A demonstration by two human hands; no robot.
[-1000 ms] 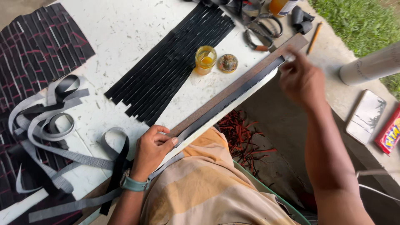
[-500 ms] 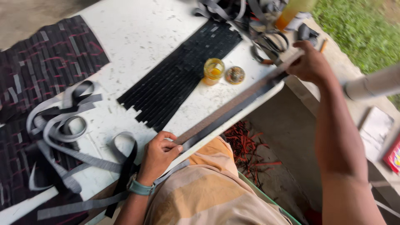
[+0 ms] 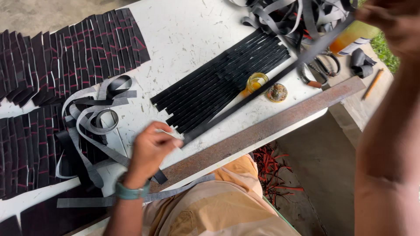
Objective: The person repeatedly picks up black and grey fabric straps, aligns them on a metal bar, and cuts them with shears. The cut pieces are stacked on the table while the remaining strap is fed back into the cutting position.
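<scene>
An outdoor craft workshop. A scarred white worktop (image 3: 188, 35) carries rows of cut black strips (image 3: 218, 85), with a rusty metal straightedge (image 3: 262, 129) along its near edge. Scissors (image 3: 321, 70) lie beyond the straightedge; grass (image 3: 385, 48) grows just past the worktop's far corner.

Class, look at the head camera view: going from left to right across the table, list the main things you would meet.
Woven black mat → loose grey strips → left hand → row of black strips → yellow glass jar → round lid → scissors → pencil.
</scene>
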